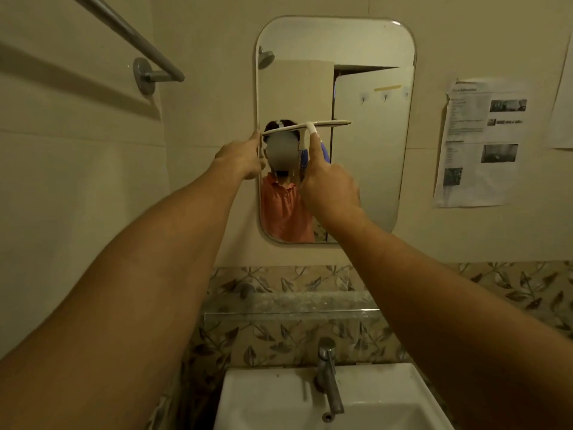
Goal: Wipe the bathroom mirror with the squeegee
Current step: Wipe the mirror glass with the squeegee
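One squeegee (pixel 291 128) against mirror (pixel 373 169)

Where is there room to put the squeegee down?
The glass shelf between mirror and faucet looks bare. The sink rim left of the faucet is free too. It is crowded mid-mirror, around the left hand, right hand and squeegee.

I saw my left forearm (pixel 139 274) and right forearm (pixel 434 290) bare; the mirror (pixel 372 169) reflected a salmon-orange collared shirt (pixel 283 209).
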